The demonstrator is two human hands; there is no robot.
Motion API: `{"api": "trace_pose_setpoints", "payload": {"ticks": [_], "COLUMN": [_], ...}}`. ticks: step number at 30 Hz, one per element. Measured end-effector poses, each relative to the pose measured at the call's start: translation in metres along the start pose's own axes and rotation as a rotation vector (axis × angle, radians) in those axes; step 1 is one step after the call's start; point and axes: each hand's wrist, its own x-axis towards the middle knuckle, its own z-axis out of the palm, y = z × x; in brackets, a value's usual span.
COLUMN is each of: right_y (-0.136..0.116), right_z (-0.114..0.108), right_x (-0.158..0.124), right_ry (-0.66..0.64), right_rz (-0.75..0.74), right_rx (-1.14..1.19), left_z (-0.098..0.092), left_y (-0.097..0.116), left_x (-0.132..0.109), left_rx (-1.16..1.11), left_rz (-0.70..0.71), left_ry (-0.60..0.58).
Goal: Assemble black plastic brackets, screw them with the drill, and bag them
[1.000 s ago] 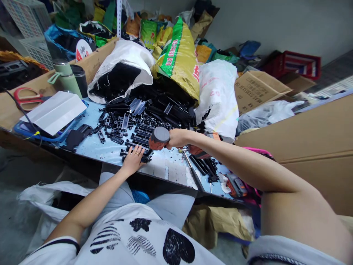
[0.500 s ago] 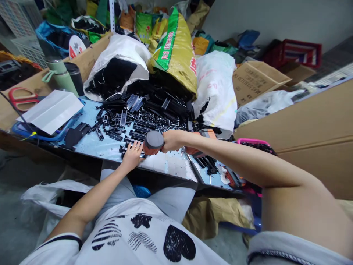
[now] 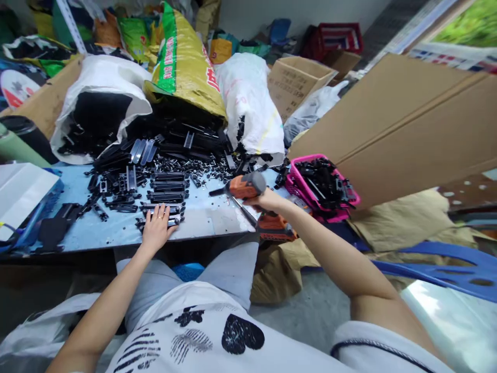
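My right hand (image 3: 267,201) is wrapped round the handle of an orange and black cordless drill (image 3: 244,186). The drill is held above the table, its dark bit pointing left, clear of the black parts. My left hand (image 3: 156,230) lies with its fingers spread over the nearest of the long black plastic parts (image 3: 158,210), by the front edge. More of these black bars (image 3: 169,186) lie in a stacked row just beyond it. Behind them is a scatter of small metal screws (image 3: 180,165). Loose black clips (image 3: 103,187) lie to the left.
Black parts spill from a white sack (image 3: 112,77) and a yellow sack (image 3: 190,67) at the back. A pink basket (image 3: 297,181) of black parts stands right of the drill. Cardboard (image 3: 388,140) walls the right side. A white folded sheet (image 3: 25,189) lies at left.
My right hand has drawn the drill away to the right from beside my left hand, and its bit now shows. My left hand stays on the black parts. The view has turned right.
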Motion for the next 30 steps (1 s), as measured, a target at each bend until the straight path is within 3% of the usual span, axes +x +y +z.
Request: {"api": "trace_pose_setpoints", "payload": {"ticks": [3, 5, 10, 12, 14, 16, 19, 22, 26, 30], "right_y": [0.052, 0.081, 0.126, 0.134, 0.139, 0.139, 0.134, 0.128, 0.136, 0.155], "right_z": [-0.041, -0.063, -0.085, -0.088, -0.093, -0.096, -0.095, -0.086, -0.080, -0.077], "right_x": [0.010, 0.019, 0.043, 0.047, 0.046, 0.042, 0.034, 0.034, 0.042, 0.043], "right_ry": [0.358, 0.500, 0.530, 0.520, 0.548, 0.617, 0.721, 0.790, 0.857, 0.864], "right_rz": [0.140, 0.269, 0.466, 0.474, 0.478, 0.506, 0.590, 0.661, 0.737, 0.616], "right_rx": [0.119, 0.184, 0.306, 0.317, 0.225, 0.004, -0.285, -0.311, -0.336, -0.331], "left_z": [-0.001, 0.000, -0.003, -0.009, -0.017, -0.025, -0.030, -0.028, -0.020, -0.013], "left_y": [0.002, 0.004, 0.004, -0.002, -0.012, -0.024, -0.039, -0.046, -0.046, -0.047], "left_x": [0.000, 0.002, 0.005, 0.002, -0.007, -0.020, -0.039, -0.047, -0.044, -0.042], "left_rx": [-0.014, -0.027, -0.048, -0.049, -0.023, 0.029, 0.046, -0.037, -0.120, -0.146], "left_rz": [0.003, -0.002, 0.022, 0.029, -0.049, -0.196, -0.286, -0.234, -0.271, -0.312], "left_ry": [0.016, 0.024, 0.013, 0.043, 0.138, 0.232, 0.222, 0.181, 0.199, 0.241]}}
